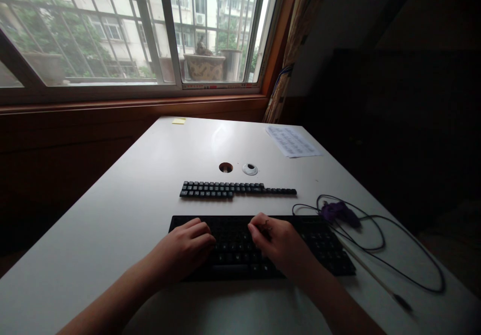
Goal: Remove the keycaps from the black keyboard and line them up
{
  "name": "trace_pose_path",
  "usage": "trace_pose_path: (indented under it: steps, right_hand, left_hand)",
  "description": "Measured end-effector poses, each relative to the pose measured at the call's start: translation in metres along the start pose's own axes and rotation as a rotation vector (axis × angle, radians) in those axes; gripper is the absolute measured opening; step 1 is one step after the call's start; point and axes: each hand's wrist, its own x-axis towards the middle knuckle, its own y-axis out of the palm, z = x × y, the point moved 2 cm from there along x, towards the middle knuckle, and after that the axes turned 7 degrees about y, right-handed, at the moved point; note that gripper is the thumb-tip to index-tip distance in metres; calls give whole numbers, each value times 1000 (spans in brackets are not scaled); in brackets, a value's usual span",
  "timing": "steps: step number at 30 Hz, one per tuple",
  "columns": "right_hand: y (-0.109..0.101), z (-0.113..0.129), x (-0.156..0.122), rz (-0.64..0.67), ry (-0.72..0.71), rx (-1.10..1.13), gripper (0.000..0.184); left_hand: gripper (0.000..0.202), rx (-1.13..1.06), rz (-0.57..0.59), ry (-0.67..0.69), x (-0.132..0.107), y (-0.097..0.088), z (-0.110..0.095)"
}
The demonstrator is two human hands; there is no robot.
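A black keyboard (233, 270) lies across the near part of the white table. Over its left half is my left hand (191, 242), fingers curled and close together; the fingertips and thumb are partly hidden, so what they grip, if anything, does not show. Right of the keyboard's middle, my right hand (276, 239) is closed with thumb and forefinger pinched together. A thin dark line shows by its curled fingers, too small to name. Behind the keyboard stand rows of loose black keycaps (210, 188), the front row shorter than those behind.
To the right, a black cable (383, 247) loops beside a purple cloth-like bundle (340, 213) and a pale thin stick with a dark tip (376, 277). Farther back are a round table hole (226, 168), its ring cover (250, 169), printed paper (293, 142) and a yellow sticky note (179, 121).
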Motion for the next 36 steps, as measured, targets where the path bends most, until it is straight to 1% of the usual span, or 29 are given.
trace_pose_path:
  steps: [3,7,9,11,14,16,19,21,22,24,29,32,36]
  right_hand:
    - [-2,-8,3,37,66,113,21]
    - [-4,-25,9,74,206,306,22]
    - [-4,-31,11,80,249,347,24]
    - [-4,-32,11,83,262,353,24]
    - [-2,-26,9,76,209,282,23]
    - [-2,-18,6,34,106,153,23]
    - [0,-4,1,5,-110,-43,21]
    - [2,2,-2,16,-208,-103,20]
    - [3,3,-2,15,-230,-118,19]
    - [5,4,-3,-18,-220,-135,20]
    - [15,-1,-2,-137,-132,-136,24]
    - [16,-6,1,-205,-80,-109,25]
    - [13,-15,6,-183,-6,-78,26]
  left_hand:
    - [18,3,8,4,1,-1,-1]
    - [19,-2,19,-1,0,1,1]
    - [18,-4,24,-6,-1,2,2]
    - [18,-4,28,-10,-2,2,2]
    - [18,-4,35,-18,-2,1,1]
    - [18,-3,46,-21,-1,0,1]
    - [17,3,46,-19,-1,0,1]
    - [17,7,45,-23,-1,0,1]
    - [17,7,47,-26,-1,0,2]
    - [17,4,53,-28,-1,1,2]
    - [18,-2,63,-36,-1,1,2]
    - [19,-7,62,-34,-1,0,1]
    - [19,-19,67,-32,0,-1,0]
